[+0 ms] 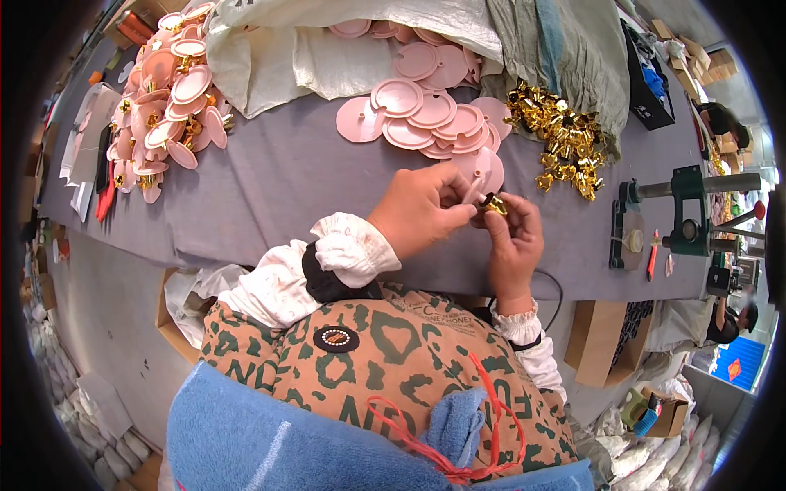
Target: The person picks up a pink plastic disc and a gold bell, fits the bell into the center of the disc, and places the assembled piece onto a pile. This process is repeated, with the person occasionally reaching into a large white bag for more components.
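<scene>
My left hand pinches a small pink plastic disc, seen nearly edge-on and partly hidden by the fingers. Close against it, my right hand grips a shiny gold fitting between thumb and fingers, its dark end toward the disc. Whether the two parts touch, I cannot tell. Just beyond my hands lies a spread of loose pink discs, overlapping one another. To their right sits a heap of gold fittings.
Pink discs with gold fittings on them are piled at the far left. White sacking lies at the back of the grey-covered table. A green hand press stands at the right. Below the table edge is a cardboard box.
</scene>
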`<state>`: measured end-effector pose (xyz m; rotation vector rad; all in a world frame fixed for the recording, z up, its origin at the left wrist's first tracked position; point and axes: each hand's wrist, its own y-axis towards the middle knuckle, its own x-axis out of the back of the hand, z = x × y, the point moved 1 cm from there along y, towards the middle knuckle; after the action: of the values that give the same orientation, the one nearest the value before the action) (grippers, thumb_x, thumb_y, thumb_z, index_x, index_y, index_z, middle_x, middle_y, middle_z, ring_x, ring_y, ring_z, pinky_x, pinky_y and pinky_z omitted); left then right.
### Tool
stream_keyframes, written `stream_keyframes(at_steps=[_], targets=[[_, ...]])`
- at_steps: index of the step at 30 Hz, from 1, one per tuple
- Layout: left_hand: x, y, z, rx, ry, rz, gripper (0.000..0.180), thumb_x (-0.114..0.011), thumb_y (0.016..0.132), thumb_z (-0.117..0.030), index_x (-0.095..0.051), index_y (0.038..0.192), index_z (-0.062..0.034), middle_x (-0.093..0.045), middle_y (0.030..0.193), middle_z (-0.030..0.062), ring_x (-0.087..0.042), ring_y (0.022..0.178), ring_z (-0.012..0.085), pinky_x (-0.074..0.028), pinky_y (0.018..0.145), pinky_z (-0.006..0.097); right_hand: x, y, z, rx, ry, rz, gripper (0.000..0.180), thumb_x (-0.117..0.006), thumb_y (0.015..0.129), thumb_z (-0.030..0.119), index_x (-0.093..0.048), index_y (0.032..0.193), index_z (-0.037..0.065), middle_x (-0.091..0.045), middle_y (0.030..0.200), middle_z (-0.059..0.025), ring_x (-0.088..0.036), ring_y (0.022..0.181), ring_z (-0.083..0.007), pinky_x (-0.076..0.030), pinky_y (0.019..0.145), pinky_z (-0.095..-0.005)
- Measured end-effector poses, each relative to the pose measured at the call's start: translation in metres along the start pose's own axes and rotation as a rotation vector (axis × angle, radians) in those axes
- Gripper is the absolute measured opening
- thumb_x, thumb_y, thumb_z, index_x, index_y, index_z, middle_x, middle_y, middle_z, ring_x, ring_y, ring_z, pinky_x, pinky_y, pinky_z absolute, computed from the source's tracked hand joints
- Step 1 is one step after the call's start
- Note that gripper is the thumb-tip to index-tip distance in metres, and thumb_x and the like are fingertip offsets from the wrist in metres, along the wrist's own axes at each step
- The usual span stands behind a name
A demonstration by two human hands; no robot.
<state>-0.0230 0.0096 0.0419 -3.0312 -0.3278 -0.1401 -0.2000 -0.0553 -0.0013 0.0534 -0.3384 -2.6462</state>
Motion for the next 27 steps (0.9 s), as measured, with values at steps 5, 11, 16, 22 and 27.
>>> stream_keyframes(at_steps=[5, 11, 16, 22, 27], targets=[[0.003, -0.001, 0.005, 0.139, -0.194, 0.056, 0.019, -0.073, 0.085, -0.007, -0.060, 0.096, 0.0010, -0.070, 0.095, 0.0072, -0.067, 0.087, 0.0103, -0.055, 0.073, 0.024, 0.000, 0.000, -0.006, -0.082, 0.068, 0.037, 0.030, -0.070, 0.090, 0.005, -0.057, 0.116, -0.002, -0.069, 0.104, -0.0092, -0.067, 0.090, -0.0137, -0.054, 0.081, -0.0254], [0.000, -0.006, 0.002, -0.019, 0.052, 0.038, 0.018, -0.072, 0.084, -0.007, -0.062, 0.098, 0.0000, -0.072, 0.088, 0.0067, -0.068, 0.081, 0.0101, -0.055, 0.071, 0.025, 0.000, 0.000, 0.000, 0.026, -0.209, 0.016, 0.030, -0.072, 0.089, 0.008, -0.059, 0.115, -0.002, -0.069, 0.098, -0.0064, -0.066, 0.087, -0.0110, -0.053, 0.077, -0.0240], [-0.006, -0.006, 0.007, -0.564, 0.457, -0.067, 0.021, -0.072, 0.080, -0.004, -0.066, 0.100, -0.0037, -0.067, 0.081, 0.0099, -0.066, 0.071, 0.0248, -0.052, 0.065, 0.032, -0.008, -0.004, 0.008, -0.058, -0.114, 0.009, 0.027, -0.069, 0.092, 0.007, -0.058, 0.114, -0.003, -0.069, 0.095, -0.0073, -0.067, 0.081, -0.0115, -0.054, 0.072, -0.0247], [0.005, 0.001, 0.017, -0.700, 0.449, 0.026, 0.029, -0.072, 0.079, -0.001, -0.067, 0.107, -0.0050, -0.064, 0.077, 0.0092, -0.062, 0.067, 0.0270, -0.050, 0.062, 0.037, -0.009, -0.002, 0.022, -0.318, 0.108, 0.080, 0.023, -0.063, 0.096, 0.013, -0.058, 0.113, -0.003, -0.069, 0.092, -0.0088, -0.066, 0.072, -0.0126, -0.056, 0.063, -0.0251], [0.012, 0.001, 0.027, -0.656, 0.421, 0.074, 0.027, -0.071, 0.079, -0.001, -0.068, 0.106, -0.0047, -0.066, 0.081, 0.0101, -0.065, 0.072, 0.0266, -0.052, 0.064, 0.035, -0.007, -0.001, 0.019, -0.607, 0.359, 0.070, 0.025, -0.061, 0.098, 0.019, -0.059, 0.113, -0.001, -0.069, 0.089, -0.0097, -0.069, 0.071, -0.0161, -0.057, 0.061, -0.0258]])
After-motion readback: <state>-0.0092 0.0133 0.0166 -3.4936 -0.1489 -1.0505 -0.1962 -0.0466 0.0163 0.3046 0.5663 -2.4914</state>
